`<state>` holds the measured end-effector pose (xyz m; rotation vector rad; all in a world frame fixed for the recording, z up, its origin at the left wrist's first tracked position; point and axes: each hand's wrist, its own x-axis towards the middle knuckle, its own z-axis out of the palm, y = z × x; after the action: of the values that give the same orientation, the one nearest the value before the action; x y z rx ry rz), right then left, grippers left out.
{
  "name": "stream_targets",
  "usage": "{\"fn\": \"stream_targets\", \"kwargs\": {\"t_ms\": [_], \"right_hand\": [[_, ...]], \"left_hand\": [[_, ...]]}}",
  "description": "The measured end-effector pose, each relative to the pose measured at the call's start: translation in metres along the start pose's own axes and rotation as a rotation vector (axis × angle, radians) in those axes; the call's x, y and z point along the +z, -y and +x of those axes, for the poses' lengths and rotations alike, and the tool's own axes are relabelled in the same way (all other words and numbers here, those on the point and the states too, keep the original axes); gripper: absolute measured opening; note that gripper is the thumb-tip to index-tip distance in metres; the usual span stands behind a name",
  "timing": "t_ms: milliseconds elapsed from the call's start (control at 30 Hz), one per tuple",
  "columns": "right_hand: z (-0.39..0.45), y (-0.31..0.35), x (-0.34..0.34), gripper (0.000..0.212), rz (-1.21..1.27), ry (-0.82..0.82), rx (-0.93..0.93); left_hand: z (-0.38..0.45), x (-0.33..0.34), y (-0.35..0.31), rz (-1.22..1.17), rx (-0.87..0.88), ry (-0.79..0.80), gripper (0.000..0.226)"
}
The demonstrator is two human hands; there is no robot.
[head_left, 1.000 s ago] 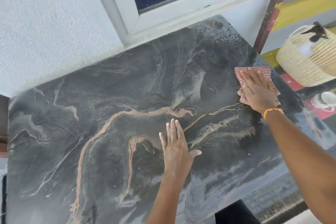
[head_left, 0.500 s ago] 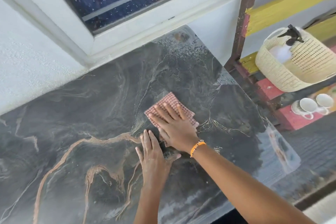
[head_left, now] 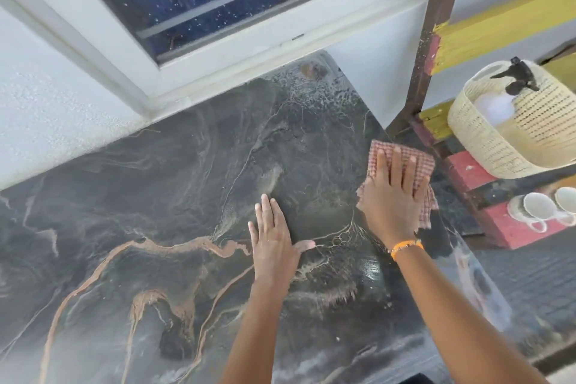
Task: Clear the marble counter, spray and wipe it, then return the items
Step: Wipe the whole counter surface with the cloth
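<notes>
The dark marble counter (head_left: 156, 196) with orange and white veins fills the head view, and nothing stands on it. My right hand (head_left: 391, 196) presses flat on a red-checked cloth (head_left: 420, 162) near the counter's right edge. My left hand (head_left: 274, 243) lies flat on the bare marble in the middle, fingers together, thumb out, holding nothing. Beyond the right edge, a cream woven basket (head_left: 498, 146) on a painted bench holds a spray bottle (head_left: 514, 78) with a black trigger. Two white cups (head_left: 542, 206) sit below the basket on the bench.
A white wall (head_left: 46, 121) and a window frame (head_left: 218, 50) border the counter's far side. The red and yellow wooden bench (head_left: 467, 171) stands close along the right edge. Grey paving (head_left: 536, 274) shows at the lower right.
My right hand has swept the cloth from the middle of the counter, beside my left hand, out to the right edge. My left hand has stayed flat on the marble.
</notes>
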<state>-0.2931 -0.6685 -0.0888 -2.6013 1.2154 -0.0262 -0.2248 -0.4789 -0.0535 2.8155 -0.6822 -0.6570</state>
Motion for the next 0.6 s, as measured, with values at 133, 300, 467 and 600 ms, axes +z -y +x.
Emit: {"fn": "stream_targets", "kwargs": {"t_ms": [133, 300, 467, 600], "right_hand": [[-0.039, 0.039, 0.014, 0.060, -0.065, 0.090, -0.230], [0.006, 0.106, 0.025, 0.054, -0.050, 0.226, -0.733], [0.096, 0.129, 0.022, 0.055, -0.125, 0.195, -0.810], [0.149, 0.097, 0.014, 0.053, -0.109, 0.128, -0.586]], "left_hand": [[0.000, 0.003, 0.002, -0.018, -0.008, -0.010, 0.107], [0.008, -0.002, 0.002, -0.053, -0.056, 0.007, 0.120], [0.027, -0.014, 0.006, -0.030, -0.060, 0.031, 0.131], [0.058, -0.028, 0.008, 0.014, -0.086, 0.002, 0.123]]}}
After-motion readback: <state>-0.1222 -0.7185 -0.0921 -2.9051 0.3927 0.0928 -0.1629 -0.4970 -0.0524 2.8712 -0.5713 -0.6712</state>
